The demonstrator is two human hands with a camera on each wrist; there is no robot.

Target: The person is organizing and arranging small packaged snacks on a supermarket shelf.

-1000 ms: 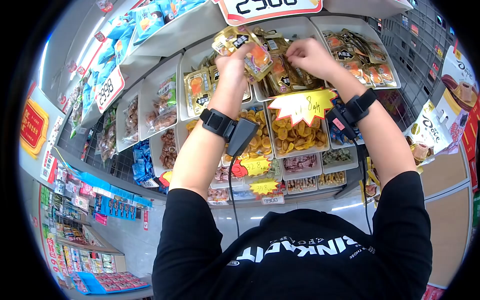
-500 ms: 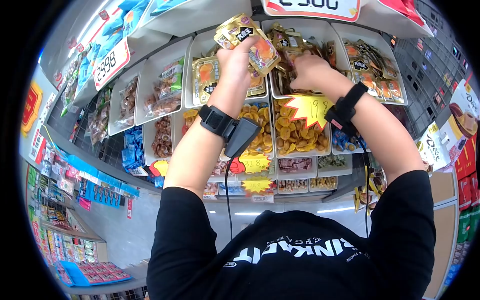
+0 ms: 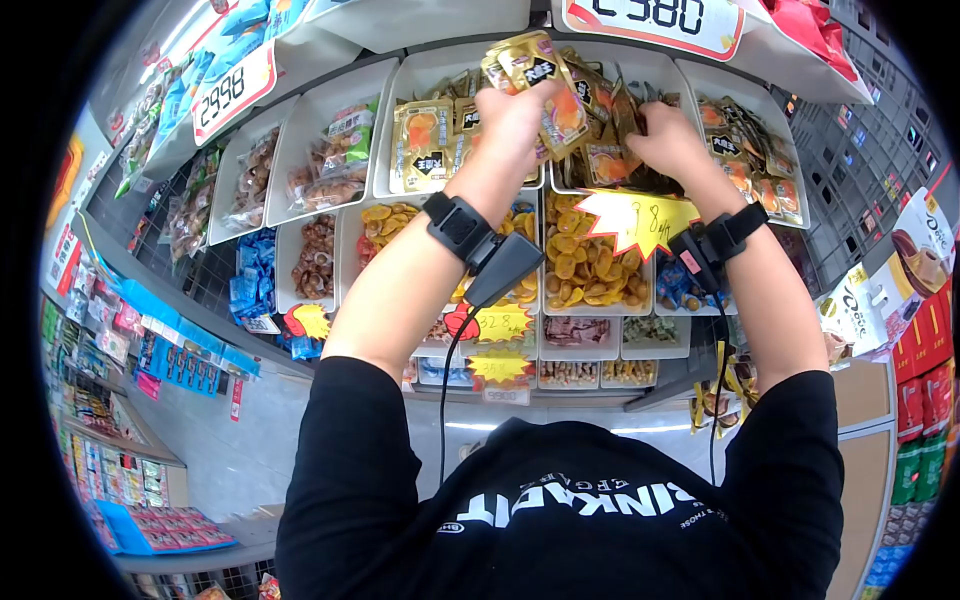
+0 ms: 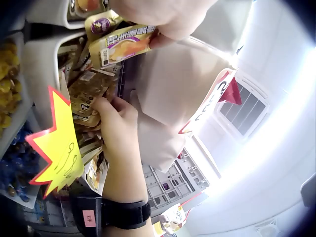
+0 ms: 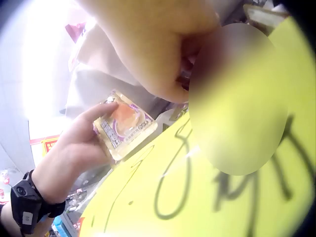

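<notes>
My left hand point(image 3: 512, 118) grips a few gold snack packets point(image 3: 562, 112), fanned above the bins, thumb across the front one. The left wrist view has that hand point(image 4: 165, 17) at the top, with a packet point(image 4: 123, 47) in its grasp. My right hand point(image 3: 668, 138) is down in the bin to the right, its thumb and fingers pinching a gold packet point(image 4: 91, 91) by the edge. Other gold packets point(image 3: 606, 160) lie loosely around those fingers. In the right wrist view, a blurred yellow price sign point(image 5: 197, 173) covers much of the lower right, and the fingertips are mostly hidden.
More gold packets fill the bins on both sides, such as the left bin point(image 3: 420, 145). A star-shaped price sign point(image 3: 640, 220) stands at the front rim, below the right hand. Bins of yellow-wrapped sweets point(image 3: 590, 265) sit nearer. A shelf with a price plate point(image 3: 655, 22) overhangs the back.
My right hand has gone from above the bin down among the packets and now pinches one. The left hand keeps its packets, now closer to the right hand.
</notes>
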